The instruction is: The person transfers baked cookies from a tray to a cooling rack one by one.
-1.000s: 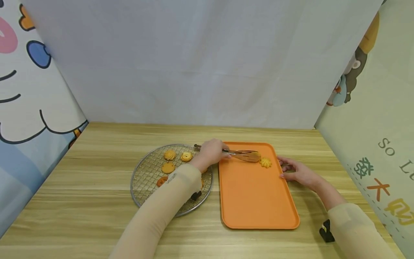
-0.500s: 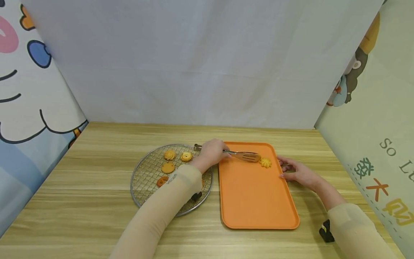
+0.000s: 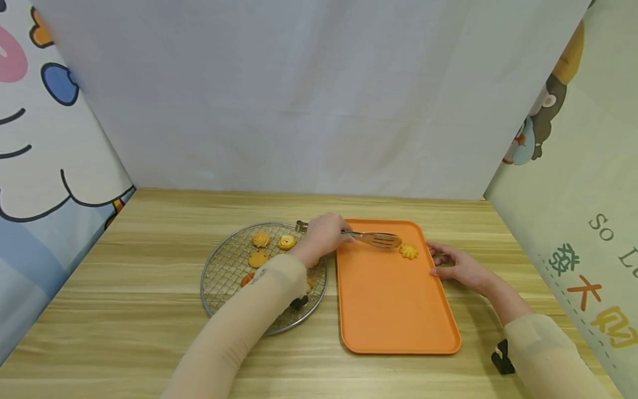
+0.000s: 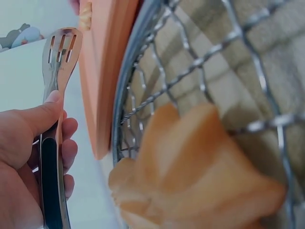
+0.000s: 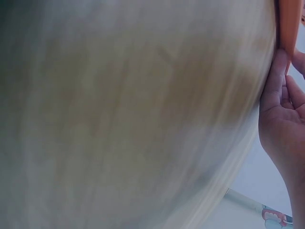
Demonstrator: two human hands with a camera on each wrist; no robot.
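My left hand (image 3: 325,235) grips metal tongs (image 3: 374,239), thumb on top (image 4: 33,119). Their slotted tips (image 4: 61,47) hover over the far end of an orange tray (image 3: 399,310), just left of a yellow flower-shaped cookie (image 3: 408,251) lying on it. My forearm crosses a round wire rack (image 3: 221,277) with several cookies (image 3: 261,239); one cookie (image 4: 190,181) fills the left wrist view, close and blurred. My right hand (image 3: 451,263) rests on the table with relaxed fingers (image 5: 276,81) against the tray's right rim (image 5: 287,19).
The rack and tray sit side by side on a wooden table (image 3: 149,343). White and cartoon-printed cloth walls (image 3: 319,94) close it in at the back and both sides. Bare wood lies in front and to the left of the rack.
The tongs' arms have come together and their tips have drawn slightly back from the cookie on the tray. The right hand has stayed in place.
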